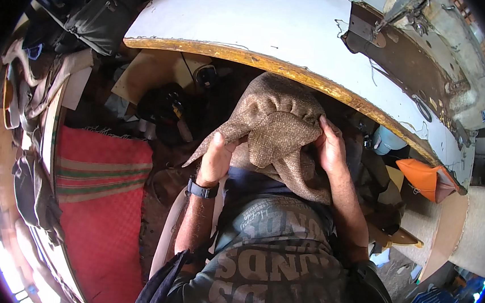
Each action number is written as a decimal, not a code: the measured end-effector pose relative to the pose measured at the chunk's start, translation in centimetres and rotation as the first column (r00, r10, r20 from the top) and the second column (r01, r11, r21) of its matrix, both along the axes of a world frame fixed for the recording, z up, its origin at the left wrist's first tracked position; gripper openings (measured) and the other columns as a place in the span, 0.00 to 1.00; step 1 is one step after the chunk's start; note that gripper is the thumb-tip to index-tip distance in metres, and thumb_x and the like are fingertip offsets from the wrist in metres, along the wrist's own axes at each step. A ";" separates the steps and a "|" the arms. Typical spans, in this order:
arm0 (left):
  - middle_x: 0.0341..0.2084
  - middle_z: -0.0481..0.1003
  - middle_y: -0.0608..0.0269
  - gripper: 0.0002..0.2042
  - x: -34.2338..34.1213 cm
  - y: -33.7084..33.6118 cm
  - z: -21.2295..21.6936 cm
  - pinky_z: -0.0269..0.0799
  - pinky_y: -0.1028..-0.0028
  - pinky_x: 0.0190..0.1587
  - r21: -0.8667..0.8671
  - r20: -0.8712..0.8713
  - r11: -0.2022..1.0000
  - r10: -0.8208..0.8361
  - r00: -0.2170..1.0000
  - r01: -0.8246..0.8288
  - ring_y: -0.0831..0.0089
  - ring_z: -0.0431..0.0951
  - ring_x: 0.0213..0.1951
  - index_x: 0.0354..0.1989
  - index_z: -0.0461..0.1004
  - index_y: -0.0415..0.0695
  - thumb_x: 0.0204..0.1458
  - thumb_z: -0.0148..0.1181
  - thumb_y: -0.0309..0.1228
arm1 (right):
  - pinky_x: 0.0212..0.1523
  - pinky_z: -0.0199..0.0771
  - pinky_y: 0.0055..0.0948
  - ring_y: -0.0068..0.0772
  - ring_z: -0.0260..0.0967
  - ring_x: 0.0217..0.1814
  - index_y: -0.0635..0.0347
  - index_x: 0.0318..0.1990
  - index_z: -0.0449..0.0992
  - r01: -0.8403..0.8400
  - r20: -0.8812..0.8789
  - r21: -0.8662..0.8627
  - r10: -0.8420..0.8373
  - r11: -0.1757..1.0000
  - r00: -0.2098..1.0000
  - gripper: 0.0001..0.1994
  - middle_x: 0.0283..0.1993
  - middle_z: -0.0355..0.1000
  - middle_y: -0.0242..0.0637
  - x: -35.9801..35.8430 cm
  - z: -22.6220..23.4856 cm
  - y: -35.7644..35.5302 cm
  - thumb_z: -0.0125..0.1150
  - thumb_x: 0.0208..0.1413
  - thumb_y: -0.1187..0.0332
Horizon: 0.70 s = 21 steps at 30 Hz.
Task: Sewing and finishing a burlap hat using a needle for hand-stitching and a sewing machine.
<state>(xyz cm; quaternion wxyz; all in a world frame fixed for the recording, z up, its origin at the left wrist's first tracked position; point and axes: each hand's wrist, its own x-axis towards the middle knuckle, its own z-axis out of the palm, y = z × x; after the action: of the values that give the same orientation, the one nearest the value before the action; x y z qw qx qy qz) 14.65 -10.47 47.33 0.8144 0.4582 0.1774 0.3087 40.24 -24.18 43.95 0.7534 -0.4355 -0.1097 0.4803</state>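
A piece of brown, coarsely woven upholstery-like fabric (286, 133) is spread over my lap, just below the table edge. Its upper part has a curved, puckered seam, and loose flaps hang down toward me. My left hand (217, 156), with a dark watch on the wrist, is closed around the cloth's left side. On the other side, my right hand (332, 146) grips the fabric's edge, thumb against the puckered part. Some of the fingers of both hands are hidden behind the cloth.
A white table (236, 17) with a worn wooden edge spans the area ahead. At its right stands a worn sewing machine (459, 72), with scissors (422, 107) nearby. An orange fabric piece (422, 178) hangs at the right. Red striped cloth (101, 209) lies at the left.
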 end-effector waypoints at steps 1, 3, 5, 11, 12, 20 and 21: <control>0.65 0.68 0.50 0.34 -0.1 0.0 0.5 0.54 0.55 0.71 0.076 -0.112 0.997 -0.010 0.994 0.019 0.56 0.66 0.67 0.66 0.66 0.35 0.66 0.44 0.55 | 0.51 0.72 0.28 0.24 0.74 0.47 0.62 0.50 0.79 -0.003 0.022 -0.022 0.003 1.000 1.000 0.15 0.47 0.78 0.33 0.1 0.0 0.0 0.59 0.67 0.60; 0.64 0.70 0.51 0.27 0.2 -0.5 1.7 0.56 0.57 0.70 0.036 -0.094 0.999 0.026 0.995 -0.022 0.59 0.68 0.66 0.66 0.66 0.36 0.68 0.47 0.45 | 0.41 0.69 0.23 0.19 0.71 0.36 0.61 0.44 0.80 -0.006 0.068 -0.064 0.011 0.998 0.998 0.14 0.35 0.77 0.27 0.2 -0.1 -0.1 0.59 0.67 0.59; 0.62 0.71 0.52 0.24 0.4 -0.5 2.3 0.58 0.60 0.70 -0.051 -0.225 0.985 0.151 0.963 -0.166 0.61 0.69 0.64 0.64 0.68 0.35 0.69 0.45 0.41 | 0.38 0.66 0.22 0.18 0.68 0.33 0.60 0.41 0.80 0.001 0.120 -0.071 0.007 0.997 0.993 0.13 0.32 0.74 0.25 0.1 -0.5 -0.2 0.59 0.67 0.58; 0.57 0.75 0.56 0.24 0.7 -0.2 3.2 0.67 0.66 0.62 0.005 -0.318 0.985 0.164 0.934 -0.171 0.68 0.75 0.55 0.62 0.71 0.36 0.70 0.47 0.44 | 0.35 0.64 0.23 0.18 0.64 0.32 0.59 0.39 0.78 0.089 0.437 -0.202 0.009 0.975 0.899 0.16 0.31 0.71 0.25 0.6 -0.3 -0.3 0.58 0.68 0.55; 0.56 0.75 0.58 0.24 0.7 -0.2 3.2 0.68 0.66 0.61 0.004 -0.347 0.988 0.145 0.927 -0.153 0.70 0.75 0.52 0.62 0.71 0.36 0.70 0.47 0.45 | 0.35 0.64 0.24 0.18 0.64 0.33 0.60 0.41 0.78 0.175 0.609 -0.295 0.043 0.939 0.792 0.16 0.32 0.72 0.26 0.7 0.2 -0.2 0.57 0.69 0.55; 0.53 0.77 0.61 0.23 1.0 -0.6 3.5 0.69 0.66 0.59 -0.111 -0.320 0.978 0.133 0.938 -0.176 0.71 0.74 0.47 0.62 0.71 0.38 0.70 0.48 0.44 | 0.53 0.72 0.42 0.41 0.70 0.52 0.60 0.54 0.73 -0.035 0.978 0.150 -0.153 0.988 -0.143 0.29 0.53 0.70 0.42 -6.5 10.7 0.5 0.78 0.46 0.59; 0.52 0.77 0.61 0.23 1.0 -0.6 3.6 0.68 0.66 0.59 -0.136 -0.345 0.974 0.125 0.930 -0.181 0.70 0.75 0.48 0.62 0.71 0.38 0.69 0.48 0.44 | 0.54 0.72 0.43 0.41 0.68 0.55 0.56 0.57 0.74 -0.060 0.963 0.080 -0.093 0.995 -0.252 0.33 0.56 0.68 0.42 -7.6 10.7 0.6 0.80 0.43 0.57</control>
<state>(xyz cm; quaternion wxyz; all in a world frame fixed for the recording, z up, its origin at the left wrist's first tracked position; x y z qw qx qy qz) 15.66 -11.06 50.91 0.7811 0.4193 0.3735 0.2732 32.61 -23.54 54.68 0.4001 -0.6105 -0.6803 -0.0669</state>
